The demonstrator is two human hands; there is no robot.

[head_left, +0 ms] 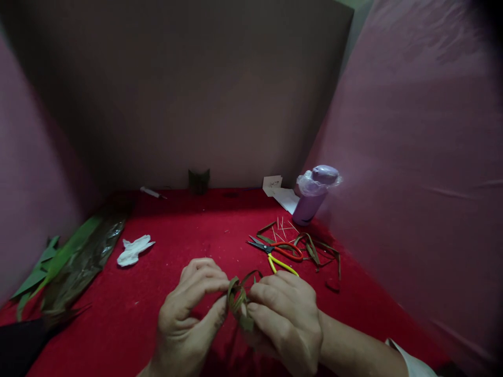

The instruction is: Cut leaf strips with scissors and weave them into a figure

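Between the fingers [214, 285], a looped leaf strip [236, 299]

The left hand [190, 319] pinches one side of the leaf strip between thumb and forefinger; the right hand [288, 317] grasps its other side with bent fingers, their tips partly hidden. The loops sit between the two hands, above the red desk [118, 314].

A slack pinch would probably let the loops spring open, while a hard sideways pull could split the thin material. Scissors [269, 249] lie just beyond the right fingers, blades slightly parted, so a careless forward reach might meet the tips. Loose strips [310, 247] and thin sticks [282, 226] lie near them and could snag or scatter if brushed.

Well beyond the right fingers, a white card [272, 184] bears dark writing too small to read. The purple bottle [309, 208] beside it has a dark curved mark low down; no brand is legible.
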